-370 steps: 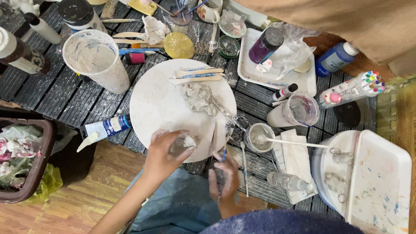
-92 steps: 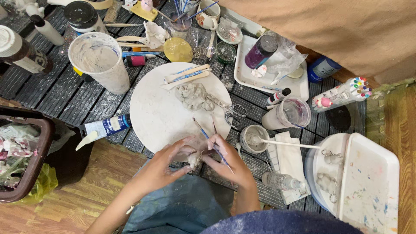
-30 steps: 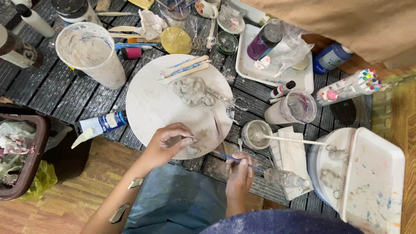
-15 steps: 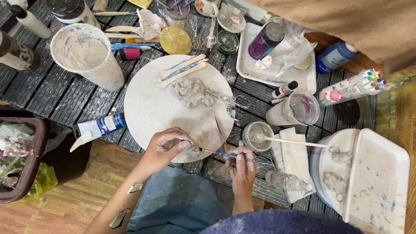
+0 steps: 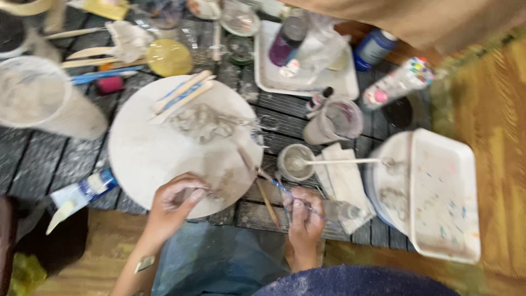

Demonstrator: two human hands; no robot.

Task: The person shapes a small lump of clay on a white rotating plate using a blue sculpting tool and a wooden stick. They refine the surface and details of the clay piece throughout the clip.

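Observation:
My left hand [image 5: 172, 204] pinches a small lump of grey clay at the near edge of the round white board [image 5: 148, 148]. My right hand [image 5: 305, 219] is closed around a thin blue-handled brush [image 5: 285, 191] whose tip points toward a small cup [image 5: 295, 162] of grey slip. Smeared clay [image 5: 205, 123] and two wooden sticks [image 5: 181, 94] lie on the board. The frame is blurred by motion.
A white bucket [image 5: 41, 101] stands at the left, a tube of paint [image 5: 82, 192] near the board. A yellow lid [image 5: 169, 57], a tray with bottles [image 5: 307, 60], a clear cup [image 5: 334, 121], marker pack [image 5: 400, 82] and a white tray [image 5: 444, 197] crowd the dark slatted table [image 5: 33, 159].
The view has shifted and blurred. My right hand has drawn slightly back from the small cup with the brush; my left hand stays at the board's near edge with the clay.

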